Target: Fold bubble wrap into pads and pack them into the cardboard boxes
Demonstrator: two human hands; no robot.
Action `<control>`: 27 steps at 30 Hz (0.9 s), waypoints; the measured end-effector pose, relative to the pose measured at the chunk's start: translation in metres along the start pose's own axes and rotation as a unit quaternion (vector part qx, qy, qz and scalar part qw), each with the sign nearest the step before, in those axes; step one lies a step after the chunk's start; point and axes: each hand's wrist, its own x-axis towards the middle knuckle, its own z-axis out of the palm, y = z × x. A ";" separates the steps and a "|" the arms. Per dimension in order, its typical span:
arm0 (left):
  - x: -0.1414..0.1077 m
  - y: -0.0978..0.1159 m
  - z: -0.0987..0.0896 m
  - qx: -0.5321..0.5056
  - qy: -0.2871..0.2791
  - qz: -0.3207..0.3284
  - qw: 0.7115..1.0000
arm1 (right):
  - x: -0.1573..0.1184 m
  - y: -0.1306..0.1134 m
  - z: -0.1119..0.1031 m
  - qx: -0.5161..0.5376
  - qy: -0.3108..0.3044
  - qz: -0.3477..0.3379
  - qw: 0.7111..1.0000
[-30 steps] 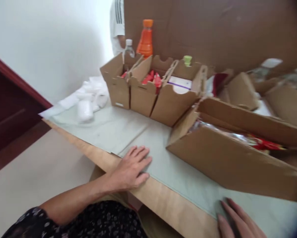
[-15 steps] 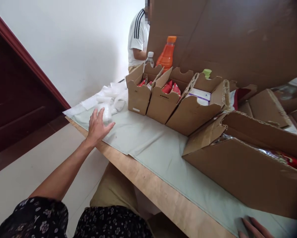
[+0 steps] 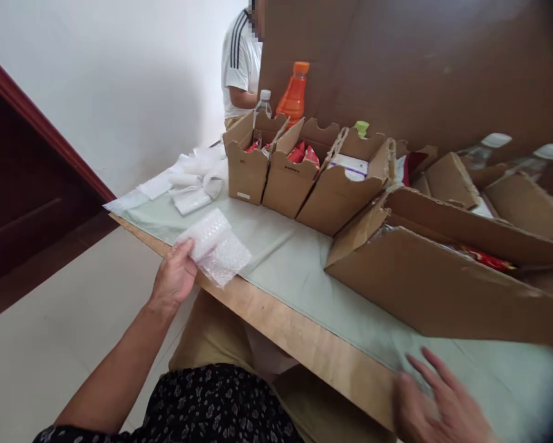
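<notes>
A cloth-covered table (image 3: 299, 271) is running under the long cardboard box (image 3: 433, 283), its bare wooden edge lying on that box's near side. A brown panel (image 3: 409, 55) is standing upright behind the long box. Three smaller upright boxes (image 3: 280, 187) are standing in a row beyond the long box's left end, open at the top. Farther left of the long box, past that row, a loose heap of white wrap (image 3: 197, 178) is lying on the cloth.

The right hand (image 3: 442, 394) is hovering or resting just in front of the long box, near the table edge; its fingers are spreading apart and grasping nothing, and blur is hiding whether they are touching the cloth. The left hand (image 3: 175, 274), well to the left of the long box, is closing its thumb and fingers on one end of a bubble-wrap roll (image 3: 214, 237), pinching the plastic; some fingers are hiding beneath it.

The roll is sitting left of the long box, over the table's near edge. Its long axis is slanting away from the left hand, the free end pointing toward the upright boxes beyond the long box. A loose flap is hanging from its near side, reaching toward the long box's left end.
</notes>
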 end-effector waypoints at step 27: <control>-0.080 -0.053 0.075 0.314 -0.428 0.124 0.838 | 0.055 -0.120 0.045 0.504 -0.202 0.072 0.837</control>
